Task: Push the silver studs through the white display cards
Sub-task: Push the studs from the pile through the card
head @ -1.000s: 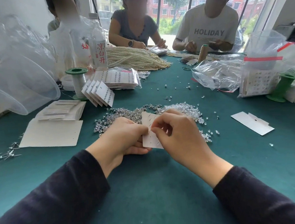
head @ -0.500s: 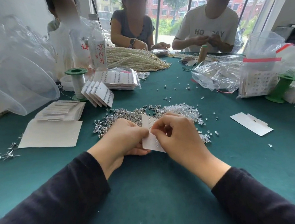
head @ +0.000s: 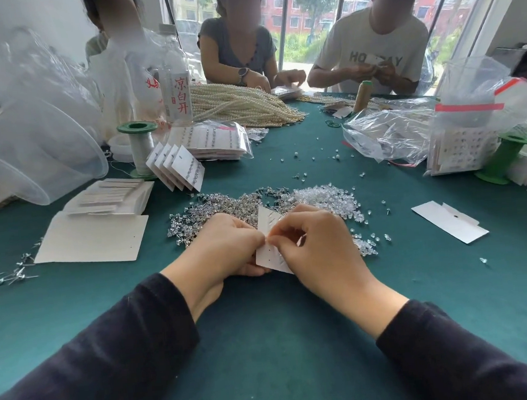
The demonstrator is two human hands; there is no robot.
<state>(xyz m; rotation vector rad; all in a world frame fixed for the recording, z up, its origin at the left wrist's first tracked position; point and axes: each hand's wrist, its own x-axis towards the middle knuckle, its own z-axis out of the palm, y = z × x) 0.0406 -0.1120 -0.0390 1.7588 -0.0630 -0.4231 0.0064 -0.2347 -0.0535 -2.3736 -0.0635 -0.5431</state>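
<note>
- The green table [head: 267, 341] fills the frame. The pile of silver studs [head: 225, 207] lies just above centre, with a heap of clear backs [head: 328, 194] touching it on the right.
- My left hand [head: 225, 247], at centre, has its fingers curled round the left edge of the white display card [head: 271, 253] and holds it tilted off the cloth.
- My right hand [head: 319, 242] meets it from the right, thumb and forefinger pinched together on the card near that edge.
- The card stands between both hands, in front of the stud pile. Empty holes show in its lower half.
- I judge this to be the step of seating a stud. The stud itself is too small to make out in the pinch.
- The next move calls for a straight, light push through the hole, then picking a fresh stud from the pile.
</note>
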